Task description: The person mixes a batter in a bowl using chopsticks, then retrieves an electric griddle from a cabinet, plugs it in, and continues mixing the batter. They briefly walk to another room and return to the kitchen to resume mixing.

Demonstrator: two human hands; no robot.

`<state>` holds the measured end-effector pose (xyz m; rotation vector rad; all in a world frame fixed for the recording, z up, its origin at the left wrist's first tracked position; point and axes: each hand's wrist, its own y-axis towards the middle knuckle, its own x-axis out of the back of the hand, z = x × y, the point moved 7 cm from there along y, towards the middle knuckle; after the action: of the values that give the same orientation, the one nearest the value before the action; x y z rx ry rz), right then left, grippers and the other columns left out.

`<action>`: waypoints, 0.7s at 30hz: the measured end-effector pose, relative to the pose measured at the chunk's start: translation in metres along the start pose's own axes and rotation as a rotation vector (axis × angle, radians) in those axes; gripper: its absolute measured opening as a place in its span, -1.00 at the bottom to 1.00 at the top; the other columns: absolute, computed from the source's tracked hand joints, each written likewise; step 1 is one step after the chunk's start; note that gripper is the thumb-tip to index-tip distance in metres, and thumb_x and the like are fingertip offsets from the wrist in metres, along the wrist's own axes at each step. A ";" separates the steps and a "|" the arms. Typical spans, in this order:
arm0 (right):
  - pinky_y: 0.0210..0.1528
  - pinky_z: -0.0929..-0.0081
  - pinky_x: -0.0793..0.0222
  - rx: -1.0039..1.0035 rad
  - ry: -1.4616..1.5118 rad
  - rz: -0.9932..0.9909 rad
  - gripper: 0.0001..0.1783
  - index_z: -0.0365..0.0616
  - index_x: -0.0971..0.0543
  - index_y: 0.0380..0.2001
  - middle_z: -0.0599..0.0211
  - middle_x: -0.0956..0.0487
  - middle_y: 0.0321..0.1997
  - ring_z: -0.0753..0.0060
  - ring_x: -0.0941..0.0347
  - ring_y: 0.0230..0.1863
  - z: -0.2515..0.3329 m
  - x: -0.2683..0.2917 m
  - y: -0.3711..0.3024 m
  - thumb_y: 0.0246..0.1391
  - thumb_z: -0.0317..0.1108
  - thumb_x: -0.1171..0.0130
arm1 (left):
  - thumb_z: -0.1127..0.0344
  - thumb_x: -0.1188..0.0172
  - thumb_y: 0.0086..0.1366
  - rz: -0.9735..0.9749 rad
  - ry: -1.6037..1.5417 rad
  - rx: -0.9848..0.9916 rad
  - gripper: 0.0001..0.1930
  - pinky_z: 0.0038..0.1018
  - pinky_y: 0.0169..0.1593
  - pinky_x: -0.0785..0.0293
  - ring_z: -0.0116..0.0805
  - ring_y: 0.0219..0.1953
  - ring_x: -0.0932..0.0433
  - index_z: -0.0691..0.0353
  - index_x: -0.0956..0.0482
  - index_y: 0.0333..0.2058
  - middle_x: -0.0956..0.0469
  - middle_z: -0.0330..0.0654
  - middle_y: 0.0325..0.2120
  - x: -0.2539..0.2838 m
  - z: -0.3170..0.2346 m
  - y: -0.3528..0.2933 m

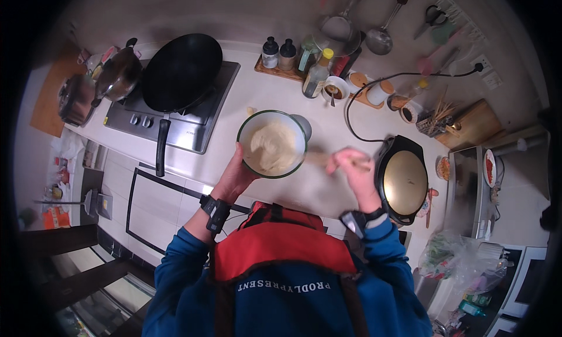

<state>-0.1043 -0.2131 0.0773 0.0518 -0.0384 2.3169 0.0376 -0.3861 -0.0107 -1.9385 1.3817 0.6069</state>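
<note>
A white bowl with a dark green rim (300, 139) stands tilted in front of me, with thick pale batter (272, 147) swirled inside. My left hand (236, 174) grips its near left side, thumb along the outer wall. To the right of the bowl, my right hand (355, 168) is blurred by motion, its fingers curled around a light-brown utensil (319, 158). That utensil is smeared too, and its exact kind does not show. The black electric griddle (405, 182), with a gold-toned round plate, lies just right of my right hand.
A black wok (182, 72) sits on the gas stove (213, 112), its handle jutting over the counter edge. Behind the bowl are a yellow-capped bottle (317, 79), a small bowl with a spoon (335, 88) and jars. The griddle's black cord (346, 112) loops to a wall socket.
</note>
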 end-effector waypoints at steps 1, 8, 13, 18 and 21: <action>-0.25 0.47 -0.43 0.174 -0.098 -0.112 -0.86 -0.27 -0.52 -0.47 0.23 -0.57 -0.47 0.44 -0.50 -0.41 0.012 0.007 -0.002 0.14 -0.49 -0.01 | -0.40 0.33 0.25 0.000 0.008 0.021 -0.16 -0.08 0.17 -0.28 -0.16 0.25 -0.21 0.08 0.04 0.31 -0.14 -0.14 0.26 0.001 0.002 0.000; -0.25 0.45 -0.42 -0.003 0.072 0.054 -0.85 -0.28 -0.54 -0.47 0.23 -0.56 -0.47 0.40 -0.50 -0.40 0.001 -0.004 -0.005 0.13 -0.48 -0.03 | -0.39 0.31 0.25 -0.063 -0.034 -0.021 -0.17 -0.09 0.19 -0.25 -0.15 0.25 -0.20 0.08 0.05 0.31 -0.13 -0.14 0.26 0.005 -0.002 -0.005; -0.27 0.44 -0.45 0.136 0.126 0.214 -0.83 -0.32 -0.53 -0.48 0.22 -0.57 -0.49 0.39 -0.52 -0.42 0.002 -0.012 -0.008 0.14 -0.48 -0.02 | -0.40 0.33 0.25 0.083 -0.007 0.007 -0.16 -0.06 0.21 -0.22 -0.13 0.28 -0.16 0.06 0.09 0.32 -0.09 -0.13 0.28 -0.010 0.006 -0.007; -0.28 0.45 -0.47 0.155 0.086 -0.005 -0.84 -0.32 -0.53 -0.46 0.17 -0.57 -0.46 0.38 -0.52 -0.42 -0.002 0.008 -0.010 0.13 -0.47 -0.03 | -0.38 0.38 0.27 -0.039 -0.021 0.053 -0.18 -0.06 0.22 -0.20 -0.14 0.28 -0.16 0.07 0.09 0.32 -0.09 -0.12 0.28 -0.003 0.012 -0.012; -0.26 0.42 -0.47 0.139 0.145 0.197 -0.83 -0.35 -0.54 -0.45 0.15 -0.58 -0.48 0.36 -0.52 -0.42 -0.001 -0.005 -0.013 0.13 -0.50 0.01 | -0.38 0.40 0.27 -0.014 -0.012 0.027 -0.18 -0.05 0.23 -0.18 -0.15 0.29 -0.12 0.07 0.09 0.32 -0.09 -0.12 0.28 -0.006 0.010 -0.012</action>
<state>-0.0919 -0.2079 0.0760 -0.0523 0.1997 2.5109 0.0468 -0.3730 -0.0103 -1.9188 1.3611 0.5900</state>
